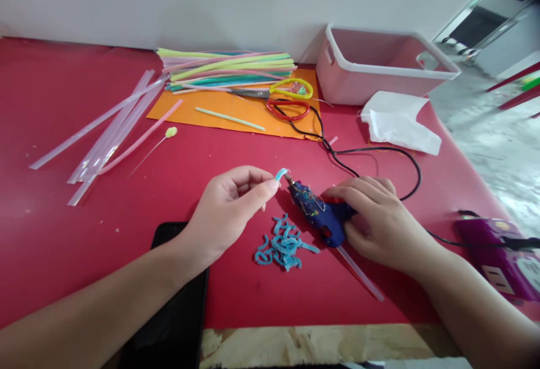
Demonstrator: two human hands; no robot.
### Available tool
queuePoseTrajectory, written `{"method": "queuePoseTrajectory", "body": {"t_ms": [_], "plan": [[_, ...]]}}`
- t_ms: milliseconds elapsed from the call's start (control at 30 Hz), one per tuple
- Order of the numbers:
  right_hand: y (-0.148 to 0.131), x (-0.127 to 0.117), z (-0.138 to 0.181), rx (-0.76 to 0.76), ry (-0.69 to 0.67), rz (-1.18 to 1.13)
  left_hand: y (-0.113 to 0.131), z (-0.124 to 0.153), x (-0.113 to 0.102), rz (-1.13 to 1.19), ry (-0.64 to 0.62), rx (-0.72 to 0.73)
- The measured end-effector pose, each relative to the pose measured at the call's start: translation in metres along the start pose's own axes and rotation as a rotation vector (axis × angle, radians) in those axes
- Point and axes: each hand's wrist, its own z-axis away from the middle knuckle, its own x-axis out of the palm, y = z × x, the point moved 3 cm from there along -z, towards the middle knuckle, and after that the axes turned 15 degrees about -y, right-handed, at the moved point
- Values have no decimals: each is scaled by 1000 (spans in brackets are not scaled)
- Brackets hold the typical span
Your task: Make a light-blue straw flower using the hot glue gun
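Note:
My left hand pinches a small curled blue straw piece between thumb and fingers, its end right at the nozzle of a blue glue gun. My right hand is wrapped round the glue gun's handle, which lies low over the red table. A clear glue stick sticks out of the gun's back. A little heap of blue straw pieces lies just below the nozzle.
A black phone lies under my left forearm. Clear glue sticks lie at the left. Colored straws, scissors and orange paper sit at the back. A white bin, tissue, a cord and a purple power strip are to the right.

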Motion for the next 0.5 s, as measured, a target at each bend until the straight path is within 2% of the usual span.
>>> {"method": "queuePoseTrajectory", "body": {"t_ms": [200, 267, 400, 500], "plan": [[-1, -18, 13, 88, 324, -103, -1, 0, 1, 14, 7, 27], [-4, -21, 14, 19, 379, -156, -2, 0, 1, 0, -4, 33], [-8, -19, 10, -214, 341, -243, -1, 0, 2, -60, -21, 44], [-8, -17, 7, -254, 287, -266, 1, 2, 3, -110, -43, 27]]}}
